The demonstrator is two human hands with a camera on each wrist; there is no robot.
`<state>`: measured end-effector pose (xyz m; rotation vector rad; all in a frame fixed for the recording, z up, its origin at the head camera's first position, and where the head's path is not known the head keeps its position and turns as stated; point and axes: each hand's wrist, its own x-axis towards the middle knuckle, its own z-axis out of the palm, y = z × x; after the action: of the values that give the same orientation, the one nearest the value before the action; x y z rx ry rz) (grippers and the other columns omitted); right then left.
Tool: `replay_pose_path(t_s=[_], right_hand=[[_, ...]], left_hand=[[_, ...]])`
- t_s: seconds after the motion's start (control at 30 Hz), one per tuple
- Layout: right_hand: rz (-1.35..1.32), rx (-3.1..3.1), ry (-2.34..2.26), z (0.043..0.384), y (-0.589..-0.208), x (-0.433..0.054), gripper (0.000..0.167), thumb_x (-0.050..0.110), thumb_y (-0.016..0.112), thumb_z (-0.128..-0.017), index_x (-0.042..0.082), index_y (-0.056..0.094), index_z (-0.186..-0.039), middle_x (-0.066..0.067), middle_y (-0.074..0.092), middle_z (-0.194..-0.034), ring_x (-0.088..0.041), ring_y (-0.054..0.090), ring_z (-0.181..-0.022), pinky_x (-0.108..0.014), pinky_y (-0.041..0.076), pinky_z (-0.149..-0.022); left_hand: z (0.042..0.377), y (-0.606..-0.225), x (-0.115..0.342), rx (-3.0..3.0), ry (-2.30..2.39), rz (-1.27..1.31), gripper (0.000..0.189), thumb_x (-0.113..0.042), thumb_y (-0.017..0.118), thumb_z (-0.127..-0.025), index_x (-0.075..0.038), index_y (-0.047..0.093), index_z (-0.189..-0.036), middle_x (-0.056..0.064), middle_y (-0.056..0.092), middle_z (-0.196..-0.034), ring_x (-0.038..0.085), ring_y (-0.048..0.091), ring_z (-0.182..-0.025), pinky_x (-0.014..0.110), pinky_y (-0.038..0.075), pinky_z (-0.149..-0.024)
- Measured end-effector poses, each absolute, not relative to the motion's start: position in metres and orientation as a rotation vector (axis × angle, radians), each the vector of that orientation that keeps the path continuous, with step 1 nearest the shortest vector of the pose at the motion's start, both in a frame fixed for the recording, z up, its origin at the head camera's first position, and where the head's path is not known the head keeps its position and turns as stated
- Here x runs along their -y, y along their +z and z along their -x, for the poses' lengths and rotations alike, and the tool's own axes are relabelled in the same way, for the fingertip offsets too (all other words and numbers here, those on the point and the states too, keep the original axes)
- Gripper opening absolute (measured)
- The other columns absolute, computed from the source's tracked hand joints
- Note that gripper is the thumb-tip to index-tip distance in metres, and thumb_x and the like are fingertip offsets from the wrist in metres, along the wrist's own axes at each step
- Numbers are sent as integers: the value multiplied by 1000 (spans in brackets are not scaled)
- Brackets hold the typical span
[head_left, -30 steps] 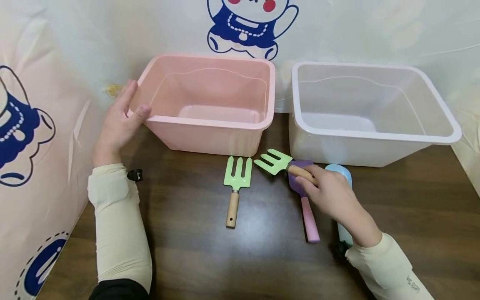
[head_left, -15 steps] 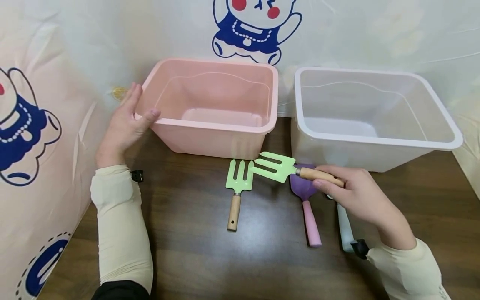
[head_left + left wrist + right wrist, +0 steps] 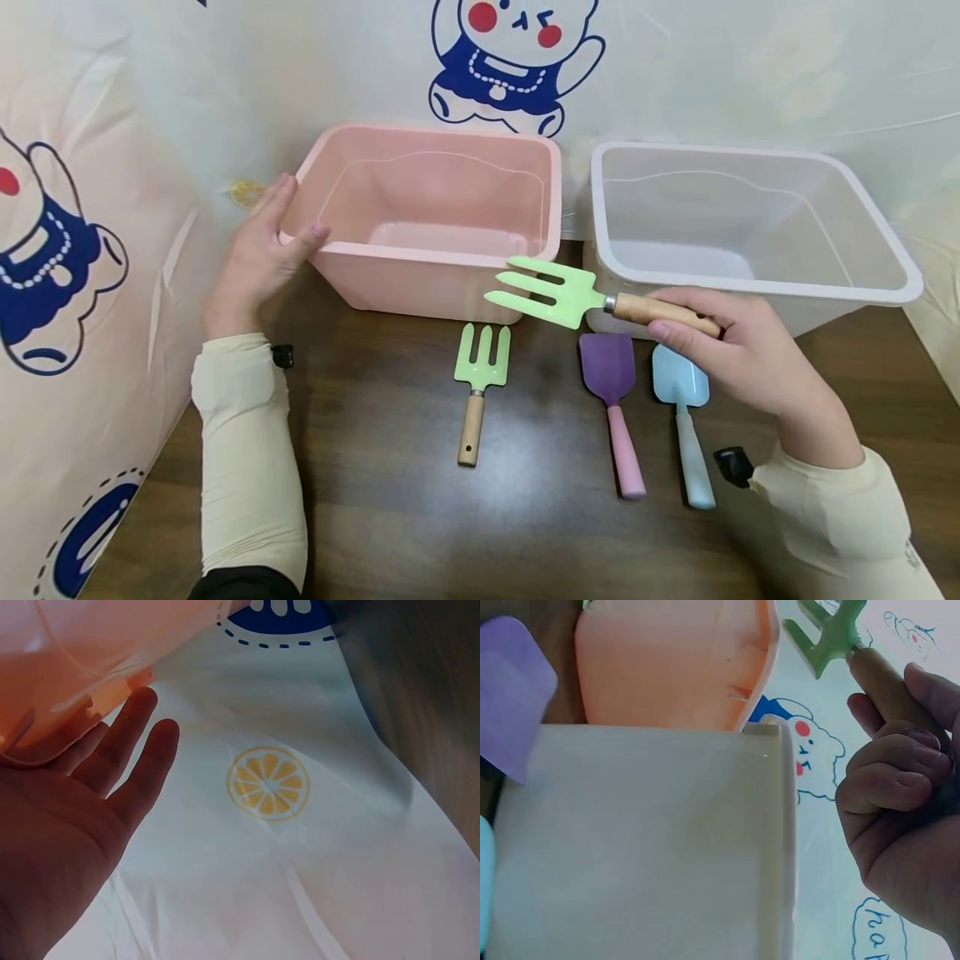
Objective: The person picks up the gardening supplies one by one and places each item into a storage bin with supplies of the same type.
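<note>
My right hand (image 3: 750, 350) grips the wooden handle of a green hand fork (image 3: 558, 292), its fingers curled round the handle in the right wrist view. The fork is raised, tines pointing left, overlapping the front right corner of the pink bin (image 3: 420, 283). My left hand (image 3: 258, 250) rests at that bin's left end, thumb over the rim; in the left wrist view its fingers (image 3: 150, 769) extend fairly straight along the outside. A second green hand fork (image 3: 480, 367) lies on the table, tines away from me. Right of it lie a purple shovel (image 3: 609, 367) with a pink handle and a light blue shovel (image 3: 681, 379).
A white bin (image 3: 750, 283) stands right of the pink one, a narrow gap between them. Both stand at the back of the brown wooden table (image 3: 390, 517), against a pale sheet (image 3: 712, 67) printed with cartoon figures. The sheet also hangs along the left side.
My right hand has lifted the green hand fork off the table area by the purple shovel and drawn it up and right, uncovering the light blue shovel. The left hand stays at the pink bin.
</note>
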<state>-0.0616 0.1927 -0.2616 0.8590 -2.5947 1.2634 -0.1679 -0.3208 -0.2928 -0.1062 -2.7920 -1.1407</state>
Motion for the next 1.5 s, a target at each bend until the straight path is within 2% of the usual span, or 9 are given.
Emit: replay_pose_path(t_s=[0.3,0.6,0.7,0.83,0.97,1.07,1.13,1.23,1.5], right_hand=[[-802,2583,1221,71,-242,-183,27,3,71,-93,13,75,-118,2,58,-74,-11,46,-64,-25,38,-55],[-662,2476,1333,91,-226,-171,19,8,69,-95,6,77,-113,0,63,-74,-14,46,-66,-23,36,-55],[-604,2443,1368,100,-218,-168,20,12,69,-97,6,77,-113,0,59,-71,-15,46,-67,-24,36,-56],[-531,2458,1343,112,-207,-164,22,20,69,-97,10,78,-114,1,61,-73,-17,49,-75,-25,38,-65],[-510,2503,1360,124,-197,-159,24,25,68,-99,13,78,-116,7,74,-94,-16,58,-91,-23,43,-76],[-494,2543,1381,134,-193,-155,25,28,67,-99,14,78,-117,5,72,-90,-18,58,-82,-24,43,-69],[-455,2587,1387,139,-191,-152,26,32,67,-99,16,78,-116,2,64,-74,-19,50,-70,-27,39,-60],[-455,2623,1386,149,-187,-145,28,36,67,-98,16,77,-115,-2,51,-62,-20,42,-60,-29,35,-55],[-521,2664,1264,173,-171,-116,33,42,64,-99,16,76,-117,-7,52,-74,-21,45,-73,-32,35,-59]], left_hand=[[168,-290,313,2801,-1109,117,83,-58,58,-97,-23,20,-162,-10,12,-167,13,7,-152,42,6,-122],[165,-288,305,2822,-1068,134,86,-62,55,-96,-22,19,-163,-8,12,-167,17,8,-153,44,8,-122],[165,-288,303,2830,-1045,149,87,-64,54,-96,-21,18,-163,-6,12,-168,18,8,-153,44,8,-122],[163,-288,299,2834,-1011,179,89,-67,52,-95,-19,18,-163,-2,12,-168,19,8,-153,46,8,-122],[162,-287,294,2844,-989,200,92,-70,50,-94,-19,17,-163,-2,11,-168,21,9,-153,49,11,-121],[163,-287,290,2854,-989,208,94,-73,48,-93,-19,16,-163,-3,10,-168,22,11,-153,50,13,-121],[163,-288,288,2855,-994,213,94,-73,48,-93,-19,17,-163,-3,11,-168,21,11,-153,50,13,-121],[162,-289,288,2851,-997,218,94,-73,48,-93,-18,17,-163,-2,12,-168,21,11,-153,50,13,-121],[162,-289,288,2860,-996,219,96,-76,46,-92,-19,16,-163,-1,10,-169,23,11,-153,52,13,-120]])
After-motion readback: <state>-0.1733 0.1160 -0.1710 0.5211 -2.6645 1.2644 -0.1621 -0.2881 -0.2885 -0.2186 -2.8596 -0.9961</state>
